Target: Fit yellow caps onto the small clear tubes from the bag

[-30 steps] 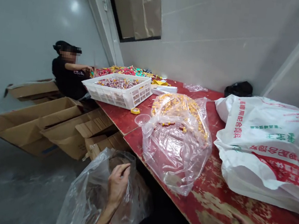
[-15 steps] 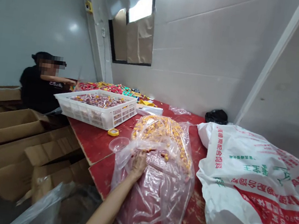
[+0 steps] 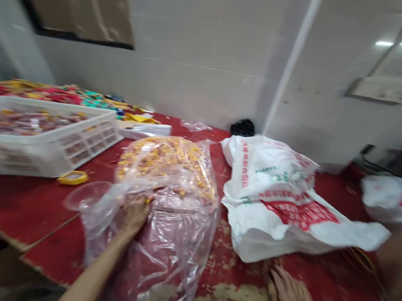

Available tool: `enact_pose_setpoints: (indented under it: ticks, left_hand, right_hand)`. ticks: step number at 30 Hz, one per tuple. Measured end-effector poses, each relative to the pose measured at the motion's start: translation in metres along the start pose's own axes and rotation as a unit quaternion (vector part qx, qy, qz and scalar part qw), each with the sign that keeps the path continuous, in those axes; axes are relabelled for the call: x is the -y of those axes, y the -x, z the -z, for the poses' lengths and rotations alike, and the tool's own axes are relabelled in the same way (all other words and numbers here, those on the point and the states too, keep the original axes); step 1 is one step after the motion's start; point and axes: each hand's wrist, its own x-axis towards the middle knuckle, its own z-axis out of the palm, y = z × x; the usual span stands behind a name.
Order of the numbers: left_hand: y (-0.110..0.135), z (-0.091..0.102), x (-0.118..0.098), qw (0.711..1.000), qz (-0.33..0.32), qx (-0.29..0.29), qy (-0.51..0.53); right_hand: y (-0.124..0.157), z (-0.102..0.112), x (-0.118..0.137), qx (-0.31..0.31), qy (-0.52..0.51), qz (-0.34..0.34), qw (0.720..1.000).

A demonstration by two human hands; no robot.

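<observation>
My left hand (image 3: pixel 134 213) reaches forward to the mouth of a clear plastic bag (image 3: pixel 171 244) lying on the red table (image 3: pixel 15 201). Its fingers curl into the bunched plastic there. The far half of the bag holds many small yellow and orange pieces (image 3: pixel 166 161). My right hand (image 3: pixel 287 300) lies palm down on the worn tabletop near the front edge, fingers stretched out, holding nothing. It is just in front of a white woven sack with red and green print (image 3: pixel 272 193). The picture is blurred by motion.
A white slotted crate of wrapped pieces (image 3: pixel 40 150) stands at left, with a yellow ring (image 3: pixel 73 177) and a clear cup (image 3: pixel 83 195) beside it. Colourful items (image 3: pixel 47 91) are heaped behind. A black bag (image 3: pixel 242 126) sits by the wall, and another white sack (image 3: pixel 396 199) lies far right.
My left hand left the bag by my lap and went up to the mouth of the bag on the table. The view swung right, and the seated person is out of view.
</observation>
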Motion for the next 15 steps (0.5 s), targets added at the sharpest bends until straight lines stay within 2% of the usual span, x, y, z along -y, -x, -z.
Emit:
enact_pose_setpoints:
  ticks: [2,3,5,6,7,10,12,14,15]
  left_hand:
    - [0.015,0.008,-0.01,0.999,-0.023,-0.007,0.032]
    - [0.026,0.013,-0.015,0.996,-0.016,-0.041,0.072]
    - [0.054,0.023,-0.026,0.985,0.006,-0.074,0.155]
    - [0.072,0.027,-0.032,0.978,0.009,-0.074,0.194]
    - [0.09,0.03,-0.039,0.97,0.016,-0.072,0.23]
    - [0.147,0.029,-0.063,0.943,0.068,0.003,0.324]
    - [0.177,0.022,-0.08,0.912,0.104,0.007,0.397]
    - [0.196,0.016,-0.094,0.884,0.098,-0.002,0.456]
    - [0.201,0.014,-0.099,0.88,0.087,-0.018,0.467]
  right_hand:
    - [0.005,0.011,-0.001,0.028,0.054,0.003,0.998]
    - [0.003,0.015,0.0,0.035,0.062,-0.009,0.997]
    - [-0.008,0.017,0.007,0.033,0.052,-0.029,0.998]
    - [-0.016,0.016,0.011,0.028,0.034,-0.037,0.998]
    - [-0.025,0.014,0.016,0.022,0.01,-0.044,0.999]
    - [-0.056,0.001,0.026,0.009,-0.067,-0.046,0.997]
    - [-0.079,-0.012,0.028,0.001,-0.111,-0.037,0.993]
    - [-0.103,-0.025,0.028,-0.017,-0.16,-0.028,0.987]
    - [-0.114,-0.031,0.028,-0.03,-0.19,-0.028,0.981]
